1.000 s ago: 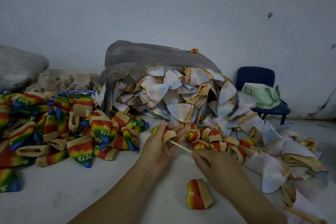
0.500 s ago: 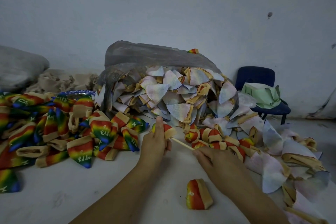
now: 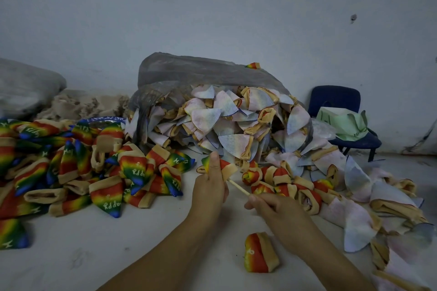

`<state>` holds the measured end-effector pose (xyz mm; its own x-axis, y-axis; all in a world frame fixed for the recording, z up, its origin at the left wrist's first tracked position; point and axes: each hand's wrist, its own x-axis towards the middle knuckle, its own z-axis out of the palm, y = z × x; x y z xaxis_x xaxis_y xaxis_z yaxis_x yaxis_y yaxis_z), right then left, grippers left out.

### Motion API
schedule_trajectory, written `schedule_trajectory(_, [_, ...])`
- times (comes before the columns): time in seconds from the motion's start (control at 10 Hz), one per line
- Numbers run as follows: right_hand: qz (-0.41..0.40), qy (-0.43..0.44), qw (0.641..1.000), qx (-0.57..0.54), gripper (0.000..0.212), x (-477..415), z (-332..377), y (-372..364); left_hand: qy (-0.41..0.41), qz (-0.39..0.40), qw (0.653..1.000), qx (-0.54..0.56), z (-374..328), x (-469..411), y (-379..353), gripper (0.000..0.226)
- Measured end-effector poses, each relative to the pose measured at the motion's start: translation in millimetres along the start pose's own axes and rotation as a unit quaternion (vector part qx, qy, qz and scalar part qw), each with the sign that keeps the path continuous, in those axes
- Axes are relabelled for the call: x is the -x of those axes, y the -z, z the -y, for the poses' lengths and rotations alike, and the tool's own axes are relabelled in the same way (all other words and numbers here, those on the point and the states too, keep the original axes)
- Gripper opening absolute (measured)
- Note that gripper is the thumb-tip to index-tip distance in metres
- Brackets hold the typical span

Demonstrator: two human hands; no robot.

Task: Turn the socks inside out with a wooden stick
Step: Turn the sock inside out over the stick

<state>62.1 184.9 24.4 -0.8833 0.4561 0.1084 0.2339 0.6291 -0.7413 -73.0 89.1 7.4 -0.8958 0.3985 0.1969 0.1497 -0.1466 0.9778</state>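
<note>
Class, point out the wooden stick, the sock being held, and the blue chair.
wooden stick (image 3: 238, 187): head view, bare shaft.
held sock (image 3: 229, 169): head view, tan cuff.
blue chair (image 3: 335, 99): head view, backrest.

The room is dim, with a cool blue-grey cast over the bare plastered wall (image 3: 212, 19) and the pale floor (image 3: 71, 255). Light is soft and diffuse, so shadows are faint. A weak smudge lies on the floor under the left hand (image 3: 209, 186) and the right hand (image 3: 281, 215), and both forearms read dark. The centre is fairly sharp: the thin pale wooden stick (image 3: 238, 187), the small rainbow-striped sock (image 3: 227, 168) gripped by the left hand, and the white lettering on the heap of rainbow-striped cloth socks (image 3: 71, 172). Toward the edges the wide lens bends the wall's foot and softens the pale inside-out socks (image 3: 390, 255) at lower right. The translucent grey plastic bag (image 3: 189, 73) shows a dull sheen, and the dark blue plastic chair (image 3: 335, 99) sinks into murk.
</note>
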Motion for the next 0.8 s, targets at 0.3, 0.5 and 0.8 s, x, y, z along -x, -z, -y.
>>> schedule_trajectory(0.3, [-0.057,0.12,0.959,0.251,0.027,1,-8,32,0.098,-0.011,0.995,0.001,0,-8,9,0.059])
schedule_trajectory(0.5, [-0.052,0.082,0.984,0.152,0.024,1,0,14,0.065,0.025,0.997,-0.024,-6,1,-3,0.077])
schedule_trajectory(0.8, [-0.058,0.005,0.995,0.075,0.022,1,7,-13,0.033,-0.016,0.999,-0.013,10,-6,-3,0.059])
